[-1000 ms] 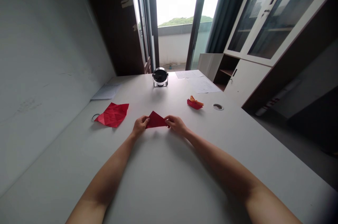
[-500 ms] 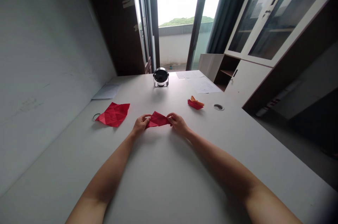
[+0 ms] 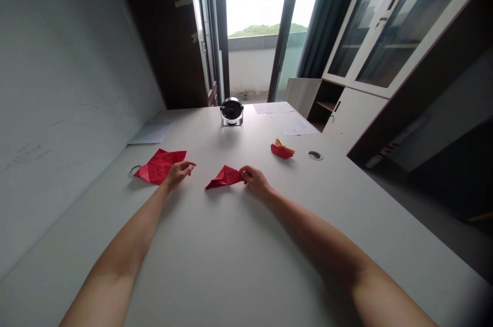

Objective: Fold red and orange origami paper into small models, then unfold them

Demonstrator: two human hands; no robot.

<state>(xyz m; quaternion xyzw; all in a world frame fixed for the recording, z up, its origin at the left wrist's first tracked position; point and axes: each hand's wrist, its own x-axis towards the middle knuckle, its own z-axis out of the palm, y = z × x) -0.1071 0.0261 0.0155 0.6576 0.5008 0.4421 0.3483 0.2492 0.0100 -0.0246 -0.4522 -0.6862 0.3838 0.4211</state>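
A folded piece of red paper (image 3: pixel 224 177) is over the middle of the white table (image 3: pixel 215 245), one pointed end to the left. My right hand (image 3: pixel 254 179) pinches its right end between thumb and fingers. My left hand (image 3: pixel 179 173) is off the folded paper, its fingers apart and holding nothing. Behind that hand lies a creased, mostly opened-out red sheet (image 3: pixel 156 167); the hand overlaps its right edge in view, and I cannot tell whether they touch. A dark ring (image 3: pixel 134 170) shows at the sheet's left corner.
A red and orange folded paper boat (image 3: pixel 282 149) stands to the right, beside a round cable hole (image 3: pixel 315 155). A round black device on a silver stand (image 3: pixel 231 112) is at the back. Paper sheets (image 3: pixel 298 124) lie back right, another (image 3: pixel 150 133) by the left wall.
My left hand has let go of the folded paper's left end and moved left to the creased sheet. My right hand keeps its pinch. The view has shifted slightly.
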